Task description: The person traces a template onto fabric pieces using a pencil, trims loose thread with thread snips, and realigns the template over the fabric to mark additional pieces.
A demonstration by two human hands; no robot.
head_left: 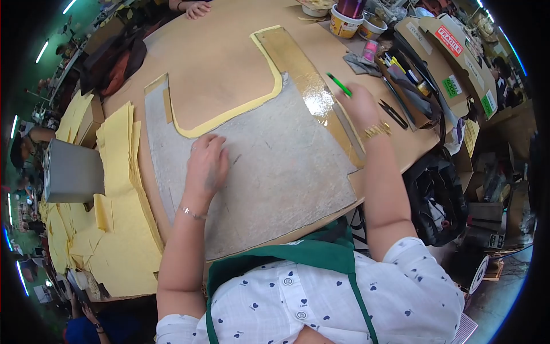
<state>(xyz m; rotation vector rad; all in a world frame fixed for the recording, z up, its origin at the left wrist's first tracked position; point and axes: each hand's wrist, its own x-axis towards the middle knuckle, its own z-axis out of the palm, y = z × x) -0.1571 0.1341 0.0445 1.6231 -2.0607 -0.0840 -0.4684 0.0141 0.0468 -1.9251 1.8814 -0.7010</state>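
A large grey pattern sheet (pixel 275 166) with a deep curved cutout lies on the brown table surface. Yellow material (pixel 229 116) shows as a band along the cutout edge, and shiny brown tape (pixel 306 83) covers the sheet's right strip. My left hand (pixel 207 165) rests on the grey sheet just below the curve, fingers loosely bent and apart, holding nothing. Beyond the taped strip, my right hand (pixel 360 106) is closed on a green pen (pixel 339 84), whose end points up and left.
Stacked yellow sheets (pixel 123 229) and a grey metal block (pixel 74 171) are at left. Black scissors (pixel 393 113), a box of tools (pixel 409 86) and white tubs (pixel 345 24) stand at right. Another person's hand (pixel 197 9) rests at the far edge.
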